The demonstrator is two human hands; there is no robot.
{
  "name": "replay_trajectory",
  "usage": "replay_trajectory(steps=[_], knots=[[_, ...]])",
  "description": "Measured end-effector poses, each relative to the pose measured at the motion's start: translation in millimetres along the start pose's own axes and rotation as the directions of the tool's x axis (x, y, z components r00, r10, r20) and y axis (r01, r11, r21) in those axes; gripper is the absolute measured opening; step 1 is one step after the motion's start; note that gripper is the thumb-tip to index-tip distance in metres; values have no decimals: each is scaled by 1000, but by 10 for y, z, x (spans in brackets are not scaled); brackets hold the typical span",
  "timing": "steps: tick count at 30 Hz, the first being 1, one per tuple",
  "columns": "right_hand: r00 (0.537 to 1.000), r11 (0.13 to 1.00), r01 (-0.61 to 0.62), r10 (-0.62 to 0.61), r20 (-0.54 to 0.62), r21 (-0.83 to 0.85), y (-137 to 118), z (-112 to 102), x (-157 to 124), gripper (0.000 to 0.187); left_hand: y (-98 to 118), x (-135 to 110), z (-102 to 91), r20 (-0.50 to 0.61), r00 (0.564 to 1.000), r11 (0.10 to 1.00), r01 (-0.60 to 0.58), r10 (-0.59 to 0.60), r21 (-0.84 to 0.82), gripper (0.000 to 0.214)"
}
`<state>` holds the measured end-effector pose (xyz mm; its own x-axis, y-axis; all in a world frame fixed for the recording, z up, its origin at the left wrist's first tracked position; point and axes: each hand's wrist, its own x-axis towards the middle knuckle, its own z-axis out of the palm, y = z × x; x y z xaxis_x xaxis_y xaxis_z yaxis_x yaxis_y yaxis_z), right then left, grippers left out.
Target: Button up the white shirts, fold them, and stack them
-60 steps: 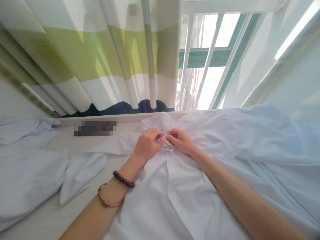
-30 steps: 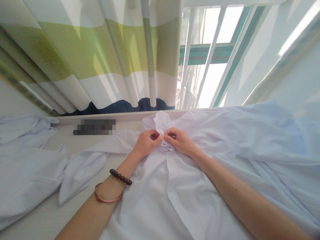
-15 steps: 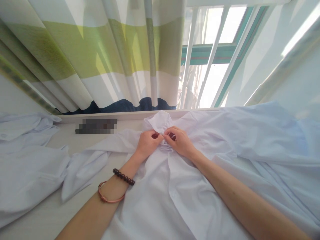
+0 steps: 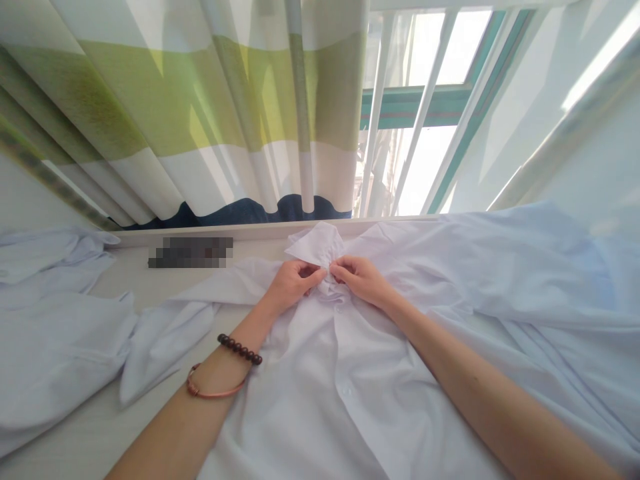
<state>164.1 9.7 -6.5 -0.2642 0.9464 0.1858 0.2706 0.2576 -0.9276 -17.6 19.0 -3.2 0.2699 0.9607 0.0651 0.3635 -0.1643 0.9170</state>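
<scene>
A white button-up shirt (image 4: 300,373) lies spread in front of me, its button placket running down the middle. Just below the upright collar (image 4: 317,245), the cloth is bunched into tight puckers. My left hand (image 4: 295,283) pinches at the left side of this bunch, thumb and forefinger together. From the other side, my right hand (image 4: 360,280) also pinches at it, its fingertips nearly meeting the left ones. Whether a thin string or band is between the fingertips is too small to tell. A beaded bracelet (image 4: 240,349) and a copper-coloured bangle (image 4: 217,395) are on my left wrist.
More white garments (image 4: 55,360) lie crumpled at the left. White cloth (image 4: 500,260) also spreads over the right side. A blurred dark object (image 4: 190,253) rests near the back ledge. Behind hang a green-and-white curtain (image 4: 240,100) and white window bars (image 4: 425,100).
My fingers stay at the bunched collar. The left hand and forearm have shifted slightly left, and the right hand slightly right and down, so the puckered cloth shows more clearly.
</scene>
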Motion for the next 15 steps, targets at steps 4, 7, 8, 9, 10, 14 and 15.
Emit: replay_trajectory(steps=[4,7,8,9,10,14,15], knots=[[999,1000,12,-13,40,14,23,-19,5,25,22,-12,13,-12,1000,1000,-4,4,10,28],[997,998,24,-28,69,55,50,-38,8,25,40,-19,24,-34,999,1000,5,-5,9,28],[996,997,25,-30,78,67,57,-44,7,25,45,-21,27,-38,999,1000,8,-8,7,28],[996,996,23,-31,89,81,62,-49,5,25,50,-23,28,-41,999,1000,10,-10,4,28],[994,995,21,-30,101,97,64,-54,2,24,54,-25,28,-41,999,1000,11,-11,1,28],[993,989,8,-25,115,145,55,-55,-17,26,47,-25,8,-38,999,1000,7,-6,2,29],[994,989,9,-25,109,145,51,-50,-21,26,39,-22,-1,-23,1000,1000,7,-7,1,29]])
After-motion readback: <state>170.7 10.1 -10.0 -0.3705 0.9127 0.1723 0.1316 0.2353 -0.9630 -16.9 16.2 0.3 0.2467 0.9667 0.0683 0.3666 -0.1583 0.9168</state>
